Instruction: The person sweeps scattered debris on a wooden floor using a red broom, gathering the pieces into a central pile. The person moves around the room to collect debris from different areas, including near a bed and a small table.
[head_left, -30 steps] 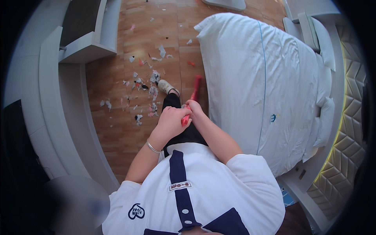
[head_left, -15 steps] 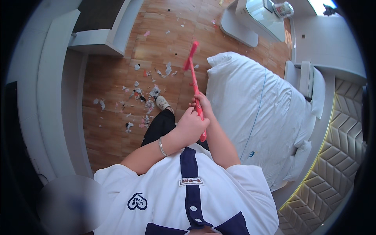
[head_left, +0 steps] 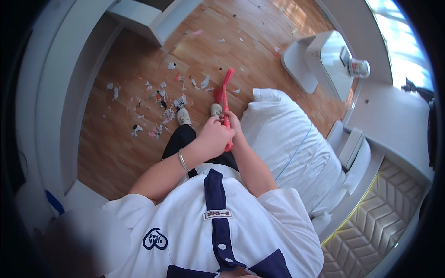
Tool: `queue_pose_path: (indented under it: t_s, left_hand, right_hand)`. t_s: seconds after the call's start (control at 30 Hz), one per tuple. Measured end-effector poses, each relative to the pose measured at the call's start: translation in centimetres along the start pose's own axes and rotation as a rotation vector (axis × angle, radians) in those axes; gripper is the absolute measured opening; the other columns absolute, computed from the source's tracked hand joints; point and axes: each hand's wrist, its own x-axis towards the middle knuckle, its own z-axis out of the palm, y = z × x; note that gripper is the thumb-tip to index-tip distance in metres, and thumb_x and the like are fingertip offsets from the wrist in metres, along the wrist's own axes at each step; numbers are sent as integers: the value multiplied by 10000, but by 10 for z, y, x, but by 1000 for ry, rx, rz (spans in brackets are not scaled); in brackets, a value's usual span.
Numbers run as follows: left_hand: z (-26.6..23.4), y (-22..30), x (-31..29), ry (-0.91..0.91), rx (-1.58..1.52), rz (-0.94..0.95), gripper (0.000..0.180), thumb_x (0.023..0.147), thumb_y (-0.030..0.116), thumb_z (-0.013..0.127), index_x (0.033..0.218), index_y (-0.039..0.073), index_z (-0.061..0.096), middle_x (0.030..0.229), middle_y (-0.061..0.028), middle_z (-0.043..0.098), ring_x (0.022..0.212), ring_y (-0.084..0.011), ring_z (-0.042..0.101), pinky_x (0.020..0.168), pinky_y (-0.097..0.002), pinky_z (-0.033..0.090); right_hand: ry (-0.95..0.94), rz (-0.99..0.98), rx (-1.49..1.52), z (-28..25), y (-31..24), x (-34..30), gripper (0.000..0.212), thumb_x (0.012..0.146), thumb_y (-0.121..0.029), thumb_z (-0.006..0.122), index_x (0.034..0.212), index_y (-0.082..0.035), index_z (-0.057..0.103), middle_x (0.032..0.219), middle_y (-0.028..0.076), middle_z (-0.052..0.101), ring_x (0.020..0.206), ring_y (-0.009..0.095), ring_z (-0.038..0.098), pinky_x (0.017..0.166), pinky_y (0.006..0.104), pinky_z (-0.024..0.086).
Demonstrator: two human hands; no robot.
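Note:
A red long-handled broom (head_left: 225, 99) is held in front of my body, its head end pointing away from me, above the floor in the picture. My left hand (head_left: 215, 138), with a silver bangle on its wrist, is closed around the handle close to its near end. Slightly farther up the handle, my right hand (head_left: 233, 124) has its fingers wrapped round it. The broom's reddish lower part is blurred, so I cannot tell whether it touches the floor. My shoes (head_left: 184, 116) show just beyond the hands, beside a scatter of torn paper scraps (head_left: 180, 102).
To my right is a bed with white bedding (head_left: 278, 134). A white cabinet-like unit (head_left: 327, 60) stands at the far right, a jar (head_left: 359, 68) on it. White furniture (head_left: 134, 21) lines the left. More scraps dot the wooden floor (head_left: 106, 148).
My view has turned, and the bed and white unit now sit lower and farther right. Both hands keep their hold on the broom. A second shoe has come into sight.

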Motion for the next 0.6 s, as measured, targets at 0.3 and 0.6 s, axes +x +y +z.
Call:
queue_pose_path:
  t_s: [0.3, 0.6]
  left_hand:
    - [-9, 53, 2, 215, 5, -381, 219, 710, 173, 669, 878, 92, 554, 810, -117, 589, 846, -278, 580, 909, -429, 383]
    - [75, 61, -63, 901, -1012, -1174, 460, 892, 252, 588, 1245, -1, 435, 1015, -118, 586, 886, -172, 598, 804, -290, 477]
  right_hand:
    - [-483, -956, -1894, 80, -74, -140, 404, 703, -145, 658, 1097, -146, 569, 793, 113, 576, 770, 302, 605, 638, 371, 480]
    - [-1099, -981, -2062, 126, -44, -153, 188, 693, -139, 708, 839, -99, 597, 710, 114, 576, 623, 291, 588, 563, 388, 484]
